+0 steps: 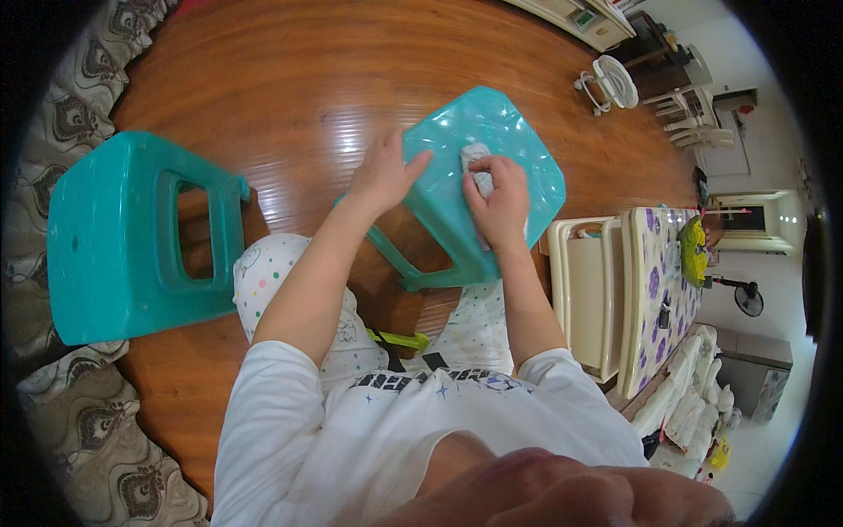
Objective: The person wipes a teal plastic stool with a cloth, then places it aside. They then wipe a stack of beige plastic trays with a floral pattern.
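Observation:
A turquoise plastic stool [435, 138] stands in front of my knees, its shiny wet-looking seat tilted in view. My left hand [384, 174] grips the seat's left edge, the thumb lying over the top and the fingers along the side. Bunched under my right hand [503, 201] is a pale grey cloth [474, 155], pressed onto the seat with bent fingers. A second turquoise plastic stool [99, 230] lies on its side to my left, its seat turned toward the curtain.
Patterned curtains [92, 421] hang along the left. On the right are a cream side table with a flowered cover [649, 296] and a yellow-green bowl [693, 253]. A white wheeled seat [614, 82] stands farther off on the wooden floor [276, 79].

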`<action>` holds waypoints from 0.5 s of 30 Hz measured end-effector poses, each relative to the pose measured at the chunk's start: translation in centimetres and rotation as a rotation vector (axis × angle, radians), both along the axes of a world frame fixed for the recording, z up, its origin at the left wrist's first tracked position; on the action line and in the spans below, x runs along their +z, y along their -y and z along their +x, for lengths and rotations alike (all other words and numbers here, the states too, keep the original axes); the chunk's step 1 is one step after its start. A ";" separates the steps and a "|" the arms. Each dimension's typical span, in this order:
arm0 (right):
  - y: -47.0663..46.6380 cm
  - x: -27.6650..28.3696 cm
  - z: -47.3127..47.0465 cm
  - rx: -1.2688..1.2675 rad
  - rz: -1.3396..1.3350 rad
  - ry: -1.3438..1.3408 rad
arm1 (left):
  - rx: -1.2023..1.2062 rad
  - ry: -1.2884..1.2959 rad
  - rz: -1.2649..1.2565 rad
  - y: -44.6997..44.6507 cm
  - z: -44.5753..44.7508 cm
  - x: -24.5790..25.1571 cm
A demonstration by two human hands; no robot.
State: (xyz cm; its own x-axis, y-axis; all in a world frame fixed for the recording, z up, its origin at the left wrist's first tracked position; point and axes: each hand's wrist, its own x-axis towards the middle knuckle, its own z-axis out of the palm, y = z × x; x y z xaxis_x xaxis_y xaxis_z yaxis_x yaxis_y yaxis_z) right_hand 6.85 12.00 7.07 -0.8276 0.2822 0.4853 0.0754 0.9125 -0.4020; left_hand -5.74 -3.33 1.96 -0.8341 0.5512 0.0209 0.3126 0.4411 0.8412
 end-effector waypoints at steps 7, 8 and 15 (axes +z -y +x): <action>1.5 0.4 1.2 -0.022 0.041 0.048 | -0.037 -0.014 0.009 0.3 -0.3 -0.1; 1.8 0.5 1.7 -0.005 0.039 0.064 | -0.044 -0.004 0.004 0.2 -0.4 -0.3; 2.8 0.6 4.1 0.100 -0.069 0.114 | -0.057 -0.022 0.005 0.2 -0.6 -1.0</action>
State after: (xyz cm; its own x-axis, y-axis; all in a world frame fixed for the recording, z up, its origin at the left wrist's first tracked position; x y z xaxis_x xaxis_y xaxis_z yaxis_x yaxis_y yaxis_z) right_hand 10.98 9.23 7.71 -0.9019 0.2253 0.3685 0.0345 0.8881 -0.4583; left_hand -6.33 -3.49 0.93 -0.8006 0.5978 0.0419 0.3558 0.4179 0.8359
